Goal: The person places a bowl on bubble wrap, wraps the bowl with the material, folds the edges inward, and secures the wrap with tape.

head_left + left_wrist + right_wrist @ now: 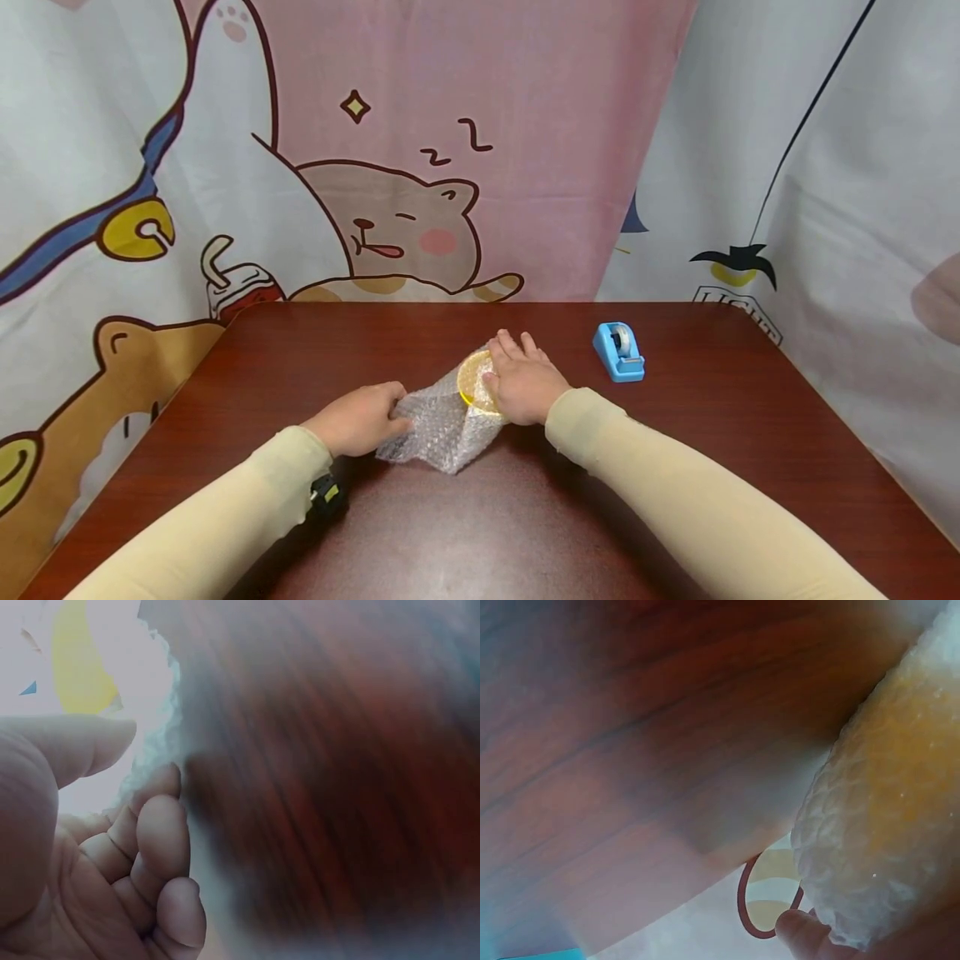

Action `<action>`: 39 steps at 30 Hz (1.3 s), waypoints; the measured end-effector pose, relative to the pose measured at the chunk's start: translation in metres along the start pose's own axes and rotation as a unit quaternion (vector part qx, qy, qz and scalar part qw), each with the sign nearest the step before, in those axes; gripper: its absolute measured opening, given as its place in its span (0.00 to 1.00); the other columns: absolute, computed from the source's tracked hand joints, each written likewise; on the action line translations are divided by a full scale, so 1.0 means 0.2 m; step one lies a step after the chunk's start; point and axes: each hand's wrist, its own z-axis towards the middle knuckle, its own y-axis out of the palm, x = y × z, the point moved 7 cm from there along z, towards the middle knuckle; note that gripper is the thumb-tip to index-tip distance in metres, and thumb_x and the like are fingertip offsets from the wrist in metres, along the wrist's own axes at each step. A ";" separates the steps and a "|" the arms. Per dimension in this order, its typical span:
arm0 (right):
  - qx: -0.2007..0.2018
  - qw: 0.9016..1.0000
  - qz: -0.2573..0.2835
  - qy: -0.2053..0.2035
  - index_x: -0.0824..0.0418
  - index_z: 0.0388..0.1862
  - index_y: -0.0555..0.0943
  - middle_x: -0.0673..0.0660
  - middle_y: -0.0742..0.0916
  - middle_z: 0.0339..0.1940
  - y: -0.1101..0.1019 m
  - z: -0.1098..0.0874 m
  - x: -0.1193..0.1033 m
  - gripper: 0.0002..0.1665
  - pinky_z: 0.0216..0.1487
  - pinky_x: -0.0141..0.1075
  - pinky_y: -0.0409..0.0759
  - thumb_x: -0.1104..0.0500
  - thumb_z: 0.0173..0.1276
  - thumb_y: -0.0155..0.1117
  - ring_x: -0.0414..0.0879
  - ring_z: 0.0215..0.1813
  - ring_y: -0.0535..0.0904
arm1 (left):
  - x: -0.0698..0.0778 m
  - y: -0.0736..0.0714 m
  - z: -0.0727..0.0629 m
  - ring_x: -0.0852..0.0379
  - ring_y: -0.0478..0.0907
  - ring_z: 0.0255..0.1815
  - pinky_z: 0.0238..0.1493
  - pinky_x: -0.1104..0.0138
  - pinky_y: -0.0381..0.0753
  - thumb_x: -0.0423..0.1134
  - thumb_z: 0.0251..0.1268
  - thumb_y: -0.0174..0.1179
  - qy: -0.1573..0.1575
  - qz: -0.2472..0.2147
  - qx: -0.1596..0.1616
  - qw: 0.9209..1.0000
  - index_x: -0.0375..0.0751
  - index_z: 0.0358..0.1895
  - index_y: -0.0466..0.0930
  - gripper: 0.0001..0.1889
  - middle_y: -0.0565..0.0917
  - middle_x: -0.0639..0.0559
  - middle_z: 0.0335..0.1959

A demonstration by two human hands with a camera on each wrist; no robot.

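My L grip [360, 419] pinches the L end of the wrap [438, 425] btwn thumb & fingers. My R grip [524, 383] has its fingers out straight, laid on the wrap's far R end, w/ the thumb by the yellow thing [472, 382]. That's round-edged, sits in the wrap btwn my hands & shows thru the bubbles, approx. mid-bench [600, 517]. Tape disp. [621, 353], lt blue w/ a roll in it, stands to the R, apart from the wrap. Cartoon cloth [570, 150] hangs behind.
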 end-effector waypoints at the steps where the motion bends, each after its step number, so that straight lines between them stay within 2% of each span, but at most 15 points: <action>1: 0.001 1.000 0.001 0.000 0.65 0.87 0.52 0.65 0.53 0.89 0.00 0.00 0.00 0.42 0.84 0.63 0.54 0.43 0.86 0.42 0.72 0.87 0.45 | 0.00 0.00 0.00 0.57 0.75 0.33 0.39 0.60 0.76 0.46 0.71 0.69 0.000 -0.001 -0.003 1.000 0.45 0.47 0.79 0.12 0.79 0.55 0.30; 8: 0.004 1.000 0.001 0.003 0.66 0.87 0.52 0.66 0.53 0.89 -0.01 -0.01 -0.01 0.42 0.84 0.62 0.54 0.44 0.86 0.42 0.72 0.87 0.46 | 0.00 -0.01 -0.01 0.59 0.77 0.36 0.44 0.60 0.80 0.46 0.70 0.70 0.012 -0.016 -0.016 1.000 0.43 0.46 0.81 0.13 0.82 0.55 0.33; 15: 0.003 1.000 0.007 0.008 0.66 0.87 0.52 0.66 0.53 0.89 -0.01 -0.01 -0.01 0.42 0.85 0.62 0.54 0.44 0.86 0.42 0.72 0.87 0.46 | -0.02 -0.02 -0.01 0.61 0.75 0.30 0.36 0.64 0.77 0.45 0.70 0.70 0.030 -0.052 -0.030 0.998 0.45 0.37 0.81 0.10 0.81 0.56 0.29; 26: -0.004 1.000 0.002 0.010 0.67 0.87 0.52 0.66 0.53 0.89 -0.01 -0.01 -0.02 0.41 0.84 0.62 0.54 0.45 0.86 0.41 0.71 0.87 0.45 | -0.02 -0.05 -0.02 0.62 0.75 0.29 0.35 0.65 0.76 0.44 0.71 0.68 0.049 -0.068 -0.035 0.996 0.47 0.37 0.86 0.07 0.81 0.58 0.26; 33: -0.004 1.000 0.002 0.011 0.67 0.86 0.52 0.67 0.53 0.89 -0.01 -0.01 -0.02 0.41 0.85 0.62 0.54 0.45 0.86 0.43 0.71 0.87 0.46 | -0.03 -0.06 -0.03 0.62 0.73 0.26 0.31 0.65 0.74 0.44 0.72 0.66 0.053 -0.077 -0.038 0.995 0.49 0.30 0.83 0.10 0.77 0.59 0.22; 39: -0.004 1.000 0.003 0.010 0.68 0.86 0.52 0.67 0.53 0.88 -0.01 -0.01 -0.02 0.42 0.85 0.62 0.54 0.45 0.86 0.43 0.72 0.87 0.46 | -0.03 -0.07 -0.03 0.60 0.72 0.26 0.32 0.65 0.73 0.43 0.75 0.63 0.048 -0.085 -0.034 0.995 0.49 0.30 0.80 0.11 0.75 0.58 0.21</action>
